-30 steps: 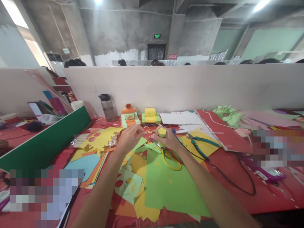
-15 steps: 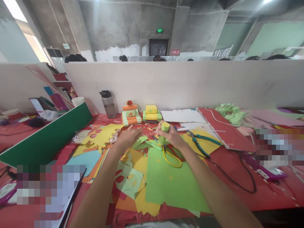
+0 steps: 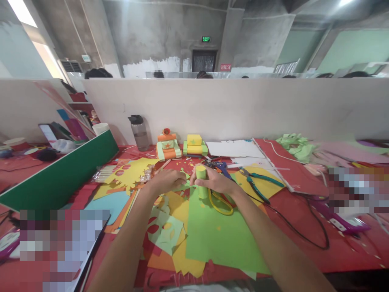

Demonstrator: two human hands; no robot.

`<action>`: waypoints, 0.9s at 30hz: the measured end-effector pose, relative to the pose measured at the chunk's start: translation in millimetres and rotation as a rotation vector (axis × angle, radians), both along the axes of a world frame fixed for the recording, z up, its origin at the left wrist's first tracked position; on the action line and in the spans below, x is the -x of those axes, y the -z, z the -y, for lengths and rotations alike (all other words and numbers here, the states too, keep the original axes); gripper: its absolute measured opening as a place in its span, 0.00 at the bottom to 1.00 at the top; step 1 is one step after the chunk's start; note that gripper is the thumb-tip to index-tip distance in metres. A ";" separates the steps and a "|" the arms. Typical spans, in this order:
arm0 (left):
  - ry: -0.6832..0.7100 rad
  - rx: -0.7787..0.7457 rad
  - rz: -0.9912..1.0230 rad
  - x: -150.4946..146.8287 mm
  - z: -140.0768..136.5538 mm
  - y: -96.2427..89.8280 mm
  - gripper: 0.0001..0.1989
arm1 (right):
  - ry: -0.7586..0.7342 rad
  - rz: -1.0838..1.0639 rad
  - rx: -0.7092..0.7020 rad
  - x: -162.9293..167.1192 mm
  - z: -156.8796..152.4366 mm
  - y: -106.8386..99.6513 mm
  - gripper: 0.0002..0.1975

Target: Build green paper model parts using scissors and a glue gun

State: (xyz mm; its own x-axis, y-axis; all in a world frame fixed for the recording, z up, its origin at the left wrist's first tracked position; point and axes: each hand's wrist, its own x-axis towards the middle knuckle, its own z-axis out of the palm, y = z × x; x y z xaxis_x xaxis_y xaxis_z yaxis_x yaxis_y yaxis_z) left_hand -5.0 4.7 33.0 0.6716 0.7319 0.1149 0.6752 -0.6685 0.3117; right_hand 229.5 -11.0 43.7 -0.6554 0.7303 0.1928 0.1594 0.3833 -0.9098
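Observation:
My right hand (image 3: 218,181) is wrapped round a green paper tube (image 3: 201,188) with a yellow top, held upright over a green paper sheet (image 3: 225,239). To its left is my left hand (image 3: 168,180), its fingers bent and pressed together; what they hold, if anything, is hidden. Light green paper strips (image 3: 186,185) lie between the hands. Below my right hand shows the yellow handle of a pair of scissors (image 3: 223,209). A blue glue gun (image 3: 221,166) lies just behind that hand.
Pliers (image 3: 257,186) with teal handles and a black cable (image 3: 291,221) lie to the right. Paper models in orange (image 3: 168,148) and yellow-green (image 3: 194,144) stand at the back beside a water bottle (image 3: 139,134). A green board (image 3: 67,170) stands at left, and cut paper scraps (image 3: 167,231) cover the front.
My right hand has moved the green tube left and slightly toward me, uncovering the glue gun. The fingers of my left hand have curled in closer to the tube.

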 end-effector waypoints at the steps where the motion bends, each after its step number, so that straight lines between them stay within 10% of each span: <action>1: 0.045 0.043 0.018 0.3 -0.3 0.7 0.14 | -0.017 0.002 0.004 -0.4 -0.3 0.3 0.16; 8: 0.196 0.455 0.040 -1.5 -6.6 14.2 0.11 | -0.165 0.031 0.094 -3.1 -4.6 2.7 0.22; 27: 0.114 0.415 0.015 -8.2 -12.2 24.4 0.06 | -0.177 0.198 -0.016 -21.9 -13.8 1.3 0.28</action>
State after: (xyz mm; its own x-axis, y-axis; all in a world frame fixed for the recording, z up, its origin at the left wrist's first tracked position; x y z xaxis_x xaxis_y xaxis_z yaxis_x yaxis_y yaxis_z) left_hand 3.2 16.8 8.6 0.7513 0.6395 -0.1631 0.5976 -0.5543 0.5793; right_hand 251.4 2.7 42.4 -0.7985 0.5991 0.0589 0.2628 0.4350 -0.8612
